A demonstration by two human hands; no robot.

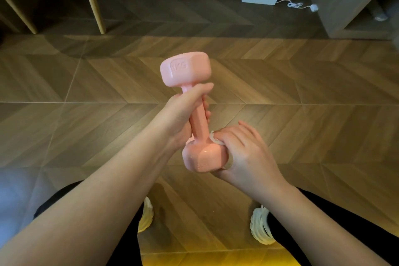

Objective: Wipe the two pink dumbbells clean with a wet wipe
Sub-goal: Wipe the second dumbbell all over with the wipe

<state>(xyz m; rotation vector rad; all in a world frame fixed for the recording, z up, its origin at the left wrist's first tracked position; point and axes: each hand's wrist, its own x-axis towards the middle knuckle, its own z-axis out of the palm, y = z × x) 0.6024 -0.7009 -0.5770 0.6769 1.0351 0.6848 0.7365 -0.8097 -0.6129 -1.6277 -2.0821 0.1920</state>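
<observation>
Right hand [244, 153] is curled round a white wipe [214, 138] and pushes it onto the right side of the dumbbell [197, 122], down at its near end [200, 157]. Only a small bit of the wipe peeks out past the fingers; the rest is hidden under the hand. That near end looks shiny and wet on top. Left hand [181, 119] grips the bar [199, 134] in the middle, fingers wrapped right round it, and holds the dumbbell up in the air in front of the person, above the floor [302, 97]. The dumbbell points away from the body: one end is low and close, touching the right hand, and the far end [185, 71] is up high and leans a little to the left. The far end has "1KG" on it and no hand touches it. So the right hand is next to the near end, and the far end is past the left hand, well apart from the wipe. I think the near end is being cleaned now. To clean the rest, the wipe must go up along the bar, and the left hand is in the way there, so it may need to shift its grip. The other dumbbell is not in view. Two pale shoes [260, 227] sit on the floor below.
</observation>
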